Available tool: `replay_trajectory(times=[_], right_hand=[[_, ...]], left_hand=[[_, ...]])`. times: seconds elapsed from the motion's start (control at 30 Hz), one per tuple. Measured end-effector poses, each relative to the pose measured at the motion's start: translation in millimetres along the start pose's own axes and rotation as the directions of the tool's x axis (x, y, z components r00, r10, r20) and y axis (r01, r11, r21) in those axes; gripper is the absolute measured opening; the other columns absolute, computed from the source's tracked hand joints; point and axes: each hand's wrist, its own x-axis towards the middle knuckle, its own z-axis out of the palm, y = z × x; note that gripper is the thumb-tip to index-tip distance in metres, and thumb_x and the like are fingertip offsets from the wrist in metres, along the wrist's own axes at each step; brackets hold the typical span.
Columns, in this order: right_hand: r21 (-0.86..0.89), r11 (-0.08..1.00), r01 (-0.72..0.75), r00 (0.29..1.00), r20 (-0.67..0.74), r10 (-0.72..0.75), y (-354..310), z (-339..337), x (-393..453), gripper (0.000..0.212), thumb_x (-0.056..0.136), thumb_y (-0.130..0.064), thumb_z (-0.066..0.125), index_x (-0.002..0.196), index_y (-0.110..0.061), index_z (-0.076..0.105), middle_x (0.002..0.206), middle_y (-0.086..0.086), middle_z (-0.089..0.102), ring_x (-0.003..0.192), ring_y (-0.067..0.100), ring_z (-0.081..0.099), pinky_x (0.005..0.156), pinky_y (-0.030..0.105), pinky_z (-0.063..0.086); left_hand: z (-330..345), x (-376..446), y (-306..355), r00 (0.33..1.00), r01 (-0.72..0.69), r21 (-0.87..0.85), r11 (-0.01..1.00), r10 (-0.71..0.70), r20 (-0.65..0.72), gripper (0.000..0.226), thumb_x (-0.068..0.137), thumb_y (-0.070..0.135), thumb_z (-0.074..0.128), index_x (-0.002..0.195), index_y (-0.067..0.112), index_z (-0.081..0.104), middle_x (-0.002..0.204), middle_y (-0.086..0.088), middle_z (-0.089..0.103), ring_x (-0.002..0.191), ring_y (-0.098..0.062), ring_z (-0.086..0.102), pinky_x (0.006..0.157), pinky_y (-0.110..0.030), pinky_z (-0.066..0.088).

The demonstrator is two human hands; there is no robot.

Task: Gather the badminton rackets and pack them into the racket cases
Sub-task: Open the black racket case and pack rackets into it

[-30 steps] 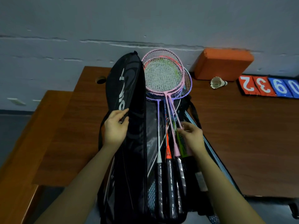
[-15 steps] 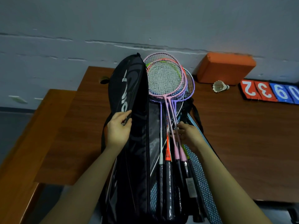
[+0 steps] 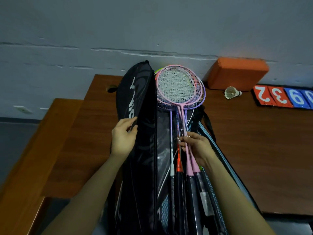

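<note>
My left grip (image 3: 124, 136) pinches the black case flap (image 3: 137, 99), worktop (image 3: 88, 133) bare beside it. Rackets (image 3: 177, 87) lie in the open case; my right grip (image 3: 196, 146) clasps their shafts, now higher up. Worktop open rightward.

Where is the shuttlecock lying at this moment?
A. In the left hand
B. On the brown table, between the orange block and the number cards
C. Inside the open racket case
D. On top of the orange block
B: the shuttlecock lies on the brown table, just right of the orange block and left of the number cards, clear of the racket case.
</note>
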Motion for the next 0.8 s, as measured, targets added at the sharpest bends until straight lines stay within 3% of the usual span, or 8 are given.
replay_trajectory(times=[0.07, 0.23, 0.47, 0.57, 0.8], right_hand=[[0.031, 0.999, -0.018, 1.0, 0.008, 0.017, -1.3, 0.2, -1.6, 0.018, 0.088, 0.01, 0.047, 0.102, 0.005, 0.057, 0.075, 0.011, 0.07, 0.057, 0.016, 0.065, 0.047, 0.023, 0.051], [0.056, 0.995, 0.088, 0.995, -0.052, -0.085, 1.2, -0.8, -9.2, 0.01, 0.092, 0.003, 0.046, 0.093, 0.003, 0.056, 0.069, 0.012, 0.058, 0.041, 0.007, 0.04, 0.035, 0.016, 0.029], [0.048, 0.975, 0.215, 0.968, -0.144, -0.206, 1.6, -12.0, -30.2, 0.013, 0.093, 0.0, 0.049, 0.095, -0.001, 0.062, 0.065, 0.006, 0.058, 0.043, 0.009, 0.037, 0.037, 0.019, 0.027], [-0.046, 0.962, 0.27, 0.947, -0.169, -0.274, -2.6, -23.0, -42.2, 0.016, 0.094, -0.004, 0.05, 0.087, -0.005, 0.065, 0.064, 0.004, 0.056, 0.044, 0.01, 0.035, 0.039, 0.021, 0.026], [-0.202, 0.959, 0.201, 0.968, -0.112, -0.226, 6.3, -45.4, -71.7, 0.011, 0.091, -0.005, 0.055, 0.089, -0.002, 0.064, 0.071, 0.013, 0.052, 0.043, 0.013, 0.033, 0.04, 0.02, 0.026]], left_hand=[[-0.9, 5.2, 3.2, 1.0, -0.013, 0.02, 1.0, 0.013, 0.016, 0.029, 0.085, 0.003, 0.061, 0.114, 0.007, 0.064, 0.098, 0.002, 0.058, 0.088, -0.008, 0.055, 0.075, 0.001, 0.039], [2.5, 12.9, 13.5, 1.0, -0.01, 0.02, 1.0, 0.01, 0.007, 0.029, 0.086, 0.006, 0.061, 0.115, 0.007, 0.064, 0.099, 0.001, 0.059, 0.089, -0.01, 0.055, 0.079, -0.009, 0.04], [20.6, 10.6, 22.5, 0.997, 0.073, -0.037, 0.997, -0.073, -0.004, 0.031, 0.088, 0.006, 0.058, 0.119, 0.005, 0.06, 0.104, -0.006, 0.06, 0.09, -0.013, 0.054, 0.076, -0.009, 0.036], [29.5, 8.7, 23.8, 0.996, 0.087, -0.039, 0.995, -0.086, 0.017, 0.031, 0.089, 0.004, 0.057, 0.12, 0.002, 0.06, 0.108, -0.011, 0.061, 0.091, -0.013, 0.053, 0.076, -0.007, 0.034], [38.1, 14.5, 36.0, 0.993, 0.12, -0.095, 0.988, -0.119, 0.02, 0.034, 0.09, 0.003, 0.054, 0.123, -0.001, 0.055, 0.099, -0.003, 0.05, 0.091, -0.011, 0.048, 0.078, -0.005, 0.033]])
